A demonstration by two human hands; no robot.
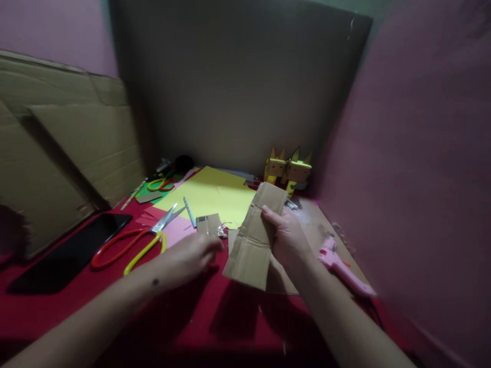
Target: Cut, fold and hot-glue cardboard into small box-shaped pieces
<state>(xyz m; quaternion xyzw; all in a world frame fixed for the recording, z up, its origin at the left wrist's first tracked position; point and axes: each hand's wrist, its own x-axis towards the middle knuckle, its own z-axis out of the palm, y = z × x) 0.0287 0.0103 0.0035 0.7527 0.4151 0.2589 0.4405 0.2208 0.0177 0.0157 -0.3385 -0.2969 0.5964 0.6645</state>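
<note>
My right hand [289, 237] grips a creased piece of cardboard [253, 240], thumb on its face and the other fingers behind it. The cardboard is held tilted above the red table covering. To its left, my left hand [197, 255] is low over the red cloth, fingers loosely curled and slightly blurred, with nothing visible in them. Just beyond that hand lies a small cardboard scrap [208, 224] beside a bit of shiny crumpled material [221, 231]. Scissors [149, 235] with red and yellow handles lie with spread blades left of my left hand.
A pink glue gun [345, 268] rests at the right on a board [312, 225]. Yellow paper [210, 191] and a pen [189, 212] lie mid-table, a black phone [72, 253] at left. Two yellow animal figures [287, 168] stand at the back. Cardboard [69, 133] and pink walls flank the table.
</note>
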